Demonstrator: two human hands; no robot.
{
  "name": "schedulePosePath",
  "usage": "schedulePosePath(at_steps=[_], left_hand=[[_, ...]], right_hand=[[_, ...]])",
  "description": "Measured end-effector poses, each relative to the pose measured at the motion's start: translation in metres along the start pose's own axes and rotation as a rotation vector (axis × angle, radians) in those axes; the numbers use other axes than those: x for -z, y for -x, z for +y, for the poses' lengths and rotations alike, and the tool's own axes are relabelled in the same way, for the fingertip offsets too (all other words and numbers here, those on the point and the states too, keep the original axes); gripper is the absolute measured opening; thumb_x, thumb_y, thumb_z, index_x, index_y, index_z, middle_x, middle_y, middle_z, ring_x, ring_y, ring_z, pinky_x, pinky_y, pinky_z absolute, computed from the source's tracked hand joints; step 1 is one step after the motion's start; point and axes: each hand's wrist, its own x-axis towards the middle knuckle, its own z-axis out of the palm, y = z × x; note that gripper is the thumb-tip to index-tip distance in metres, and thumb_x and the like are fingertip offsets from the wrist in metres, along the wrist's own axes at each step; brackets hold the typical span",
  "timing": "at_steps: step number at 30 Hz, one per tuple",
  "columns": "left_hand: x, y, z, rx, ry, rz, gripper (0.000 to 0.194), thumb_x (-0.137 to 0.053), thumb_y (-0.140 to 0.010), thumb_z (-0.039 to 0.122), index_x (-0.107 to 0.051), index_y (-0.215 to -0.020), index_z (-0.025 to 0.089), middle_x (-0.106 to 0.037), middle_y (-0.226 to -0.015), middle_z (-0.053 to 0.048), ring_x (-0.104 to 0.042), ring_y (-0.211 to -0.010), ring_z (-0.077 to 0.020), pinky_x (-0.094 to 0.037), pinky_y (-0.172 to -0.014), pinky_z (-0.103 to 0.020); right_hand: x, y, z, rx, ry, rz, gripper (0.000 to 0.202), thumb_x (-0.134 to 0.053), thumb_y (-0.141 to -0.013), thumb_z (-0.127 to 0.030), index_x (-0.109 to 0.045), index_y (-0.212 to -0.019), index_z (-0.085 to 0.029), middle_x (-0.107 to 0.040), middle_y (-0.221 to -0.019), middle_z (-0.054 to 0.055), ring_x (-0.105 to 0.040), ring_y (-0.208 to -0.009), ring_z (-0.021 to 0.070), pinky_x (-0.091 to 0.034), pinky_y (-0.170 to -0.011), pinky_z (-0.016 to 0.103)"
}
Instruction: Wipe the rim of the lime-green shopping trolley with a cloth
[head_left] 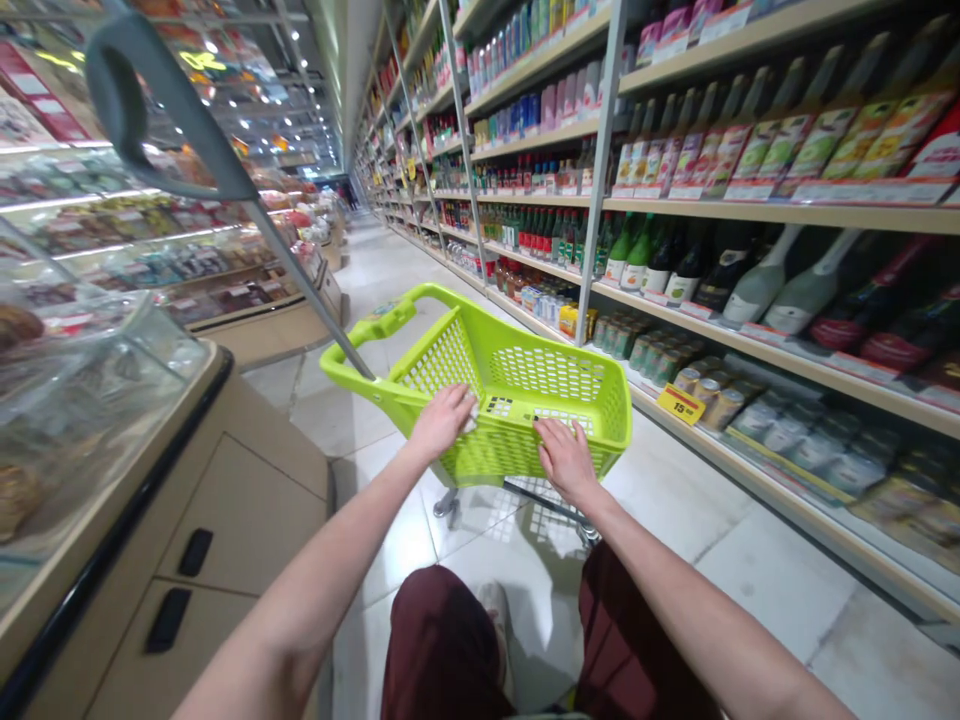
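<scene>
Basket, lime-green and slotted, left grip closed on white wad, right grip open at rim.

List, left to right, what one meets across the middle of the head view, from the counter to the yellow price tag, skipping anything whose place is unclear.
Counter, left hand, right hand, yellow price tag.
</scene>
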Motion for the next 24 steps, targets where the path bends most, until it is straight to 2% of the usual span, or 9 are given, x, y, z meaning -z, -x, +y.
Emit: schedulePosePath(at_steps=[3, 5, 7, 10, 13, 15, 18, 22, 24], left_hand=[[0.023, 0.021, -0.053, 0.154, -0.096, 0.058, 0.032, -0.037, -0.084, 0.028, -0.052, -0.111, 0.019, -0.042, -0.122, -0.012, -0.037, -0.114, -0.0253, -0.034, -0.093, -0.041], [0.033, 0.027, -0.069, 0.246, -0.125, 0.09, 0.033, -0.037, -0.084, 0.032, -0.052, -0.11, 0.018, -0.045, -0.115, -0.013, -0.041, -0.107, -0.0256, -0.035, -0.089, -0.041], [0.035, 0.025, -0.067, 0.299, -0.132, 0.078, 0.034, -0.035, -0.084, 0.034, -0.054, -0.108, 0.017, -0.05, -0.105, -0.013, -0.045, -0.098, -0.0249, -0.037, -0.085, -0.04], [0.023, 0.014, -0.039, 0.275, -0.105, 0.045, 0.035, -0.033, -0.085, 0.032, -0.051, -0.11, 0.015, -0.054, -0.096, -0.011, -0.047, -0.092, -0.0236, -0.038, -0.082, -0.038], [0.01, 0.004, -0.008, 0.147, -0.023, 0.033, 0.036, -0.032, -0.086, 0.032, -0.046, -0.114, 0.015, -0.055, -0.099, -0.01, -0.048, -0.094, -0.0215, -0.038, -0.084, -0.035], [0.008, 0.002, 0.0, 0.045, -0.001, 0.016, 0.032, -0.033, -0.086, 0.033, -0.049, -0.109, 0.017, -0.054, -0.106, -0.009, -0.047, -0.099, -0.0208, -0.036, -0.087, -0.035], [0.012, 0.007, -0.014, 0.005, -0.055, -0.004, 0.028, -0.034, -0.086, 0.03, -0.054, -0.102, 0.02, -0.051, -0.114, -0.008, -0.044, -0.106, -0.0216, -0.034, -0.091, -0.037], [0.023, 0.016, -0.05, 0.122, -0.122, -0.005, 0.028, -0.036, -0.085, 0.028, -0.055, -0.103, 0.02, -0.051, -0.113, -0.009, -0.046, -0.102, -0.0232, -0.035, -0.089, -0.039], [0.024, 0.017, -0.058, 0.175, -0.132, 0.022, 0.03, -0.035, -0.085, 0.029, -0.056, -0.104, 0.019, -0.051, -0.112, -0.01, -0.046, -0.102, -0.0237, -0.035, -0.089, -0.039]], right_hand=[[0.0, 0.004, 0.004, 0.019, 0.001, 0.014, 0.038, -0.039, -0.082, -0.019, -0.046, -0.12, -0.016, -0.051, -0.12, 0.009, -0.042, -0.113, 0.0209, -0.018, -0.1, 0.044], [0.0, 0.004, 0.003, 0.021, 0.002, 0.027, 0.039, -0.04, -0.081, -0.018, -0.046, -0.12, -0.015, -0.051, -0.121, 0.009, -0.041, -0.114, 0.021, -0.019, -0.1, 0.043], [0.0, 0.004, 0.001, 0.021, 0.005, 0.045, 0.039, -0.04, -0.081, -0.018, -0.046, -0.12, -0.015, -0.051, -0.121, 0.009, -0.041, -0.114, 0.0209, -0.02, -0.099, 0.042], [-0.001, 0.004, 0.001, 0.034, 0.011, 0.057, 0.039, -0.039, -0.081, -0.017, -0.046, -0.12, -0.015, -0.051, -0.121, 0.009, -0.041, -0.114, 0.0204, -0.021, -0.098, 0.041], [0.0, 0.005, 0.003, 0.058, 0.02, 0.034, 0.041, -0.039, -0.08, -0.016, -0.045, -0.121, -0.015, -0.05, -0.122, 0.01, -0.04, -0.115, 0.02, -0.022, -0.097, 0.04], [0.002, 0.005, 0.004, 0.061, 0.027, 0.015, 0.042, -0.039, -0.08, -0.016, -0.044, -0.122, -0.015, -0.049, -0.123, 0.01, -0.04, -0.115, 0.02, -0.021, -0.098, 0.04], [0.004, 0.004, 0.004, 0.053, 0.033, -0.019, 0.044, -0.039, -0.079, -0.015, -0.043, -0.123, -0.015, -0.048, -0.124, 0.01, -0.039, -0.116, 0.0202, -0.02, -0.099, 0.041], [0.003, -0.001, 0.003, 0.024, 0.031, -0.061, 0.047, -0.041, -0.077, -0.014, -0.042, -0.124, -0.016, -0.047, -0.125, 0.01, -0.037, -0.118, 0.021, -0.018, -0.1, 0.043], [0.0, -0.003, 0.003, 0.0, 0.03, -0.067, 0.048, -0.04, -0.077, -0.014, -0.041, -0.124, -0.016, -0.046, -0.126, 0.01, -0.036, -0.119, 0.0216, -0.016, -0.1, 0.045]])
